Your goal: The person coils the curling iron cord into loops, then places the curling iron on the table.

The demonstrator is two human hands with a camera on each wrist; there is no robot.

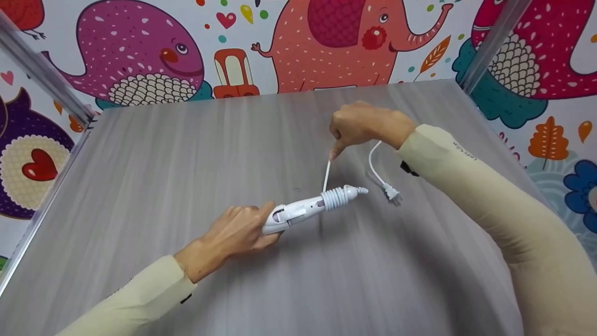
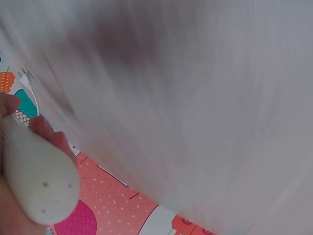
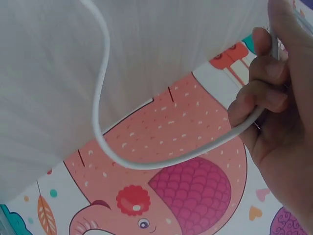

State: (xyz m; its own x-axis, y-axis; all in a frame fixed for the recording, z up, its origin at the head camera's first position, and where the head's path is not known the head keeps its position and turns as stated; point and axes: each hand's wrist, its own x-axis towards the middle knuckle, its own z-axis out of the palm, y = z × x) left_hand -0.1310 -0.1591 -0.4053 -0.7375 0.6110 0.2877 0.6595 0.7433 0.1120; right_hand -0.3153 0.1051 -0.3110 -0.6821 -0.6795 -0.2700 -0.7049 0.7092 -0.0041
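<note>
My left hand (image 1: 240,229) grips one end of a white corded hair styling iron (image 1: 301,211), held at a slant above the table. In the left wrist view, the rounded white end of the iron (image 2: 41,178) shows several small dark spots. Several turns of white cord (image 1: 336,198) are wound round its far part, just short of the ribbed tip. My right hand (image 1: 359,123) pinches the cord (image 1: 326,176) above the iron, fingers curled round it in the right wrist view. Beyond that hand the cord hangs in a loop (image 3: 142,165), ending in a two-pin plug (image 1: 392,192).
A grey wood-grain table (image 1: 186,163) lies beneath both hands. Behind it stands a wall printed with cartoon animals (image 1: 336,51). Metal posts (image 1: 494,46) rise at the back corners, and a metal edge runs along the left side.
</note>
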